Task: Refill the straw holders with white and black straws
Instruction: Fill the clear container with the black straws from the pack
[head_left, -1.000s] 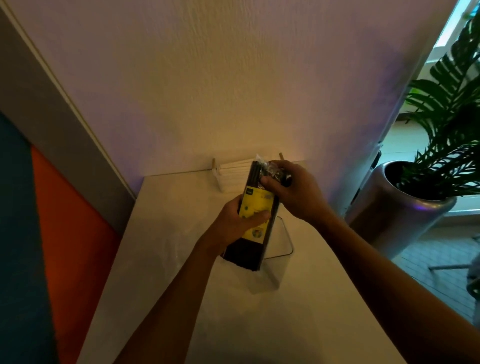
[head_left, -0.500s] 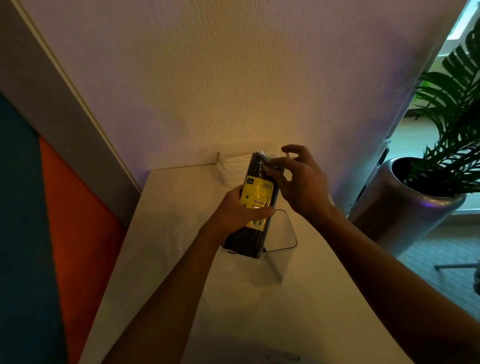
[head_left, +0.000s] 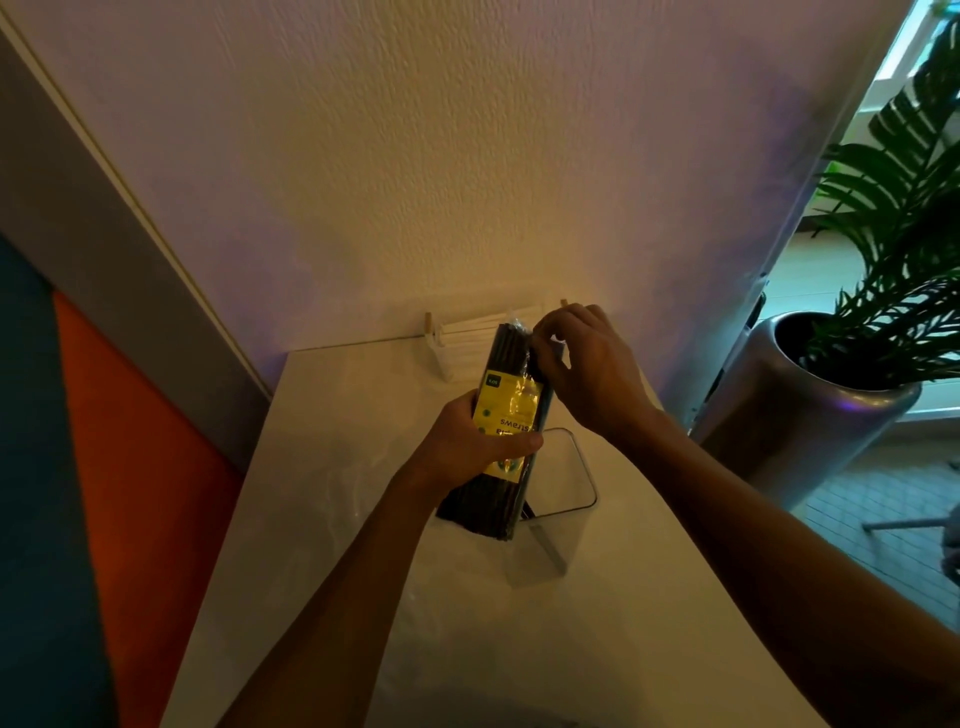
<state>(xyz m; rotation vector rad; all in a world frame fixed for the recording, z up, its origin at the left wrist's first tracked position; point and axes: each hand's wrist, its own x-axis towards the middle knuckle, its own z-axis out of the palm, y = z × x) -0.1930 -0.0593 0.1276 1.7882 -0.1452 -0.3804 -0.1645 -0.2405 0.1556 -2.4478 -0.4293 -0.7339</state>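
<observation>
Left hand (head_left: 475, 441) grips the middle of a pack of black straws (head_left: 501, 431) with a yellow label, held tilted above the clear holder (head_left: 566, 499) that stands near the tabletop's (head_left: 332, 597) far edge. The right hand (head_left: 587, 369) pinches what seems to be the wrapper at the pack's top end. White straws (head_left: 467, 340) lie in a rack against the wall at the far edge.

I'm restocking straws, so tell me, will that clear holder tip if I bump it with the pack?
Probably. The clear holder looks tall, thin-walled and mostly empty, so likely light and tippy. The left hand holds the pack of black straws right against its rim, so a nudge could slide it on the smooth white table.
</observation>
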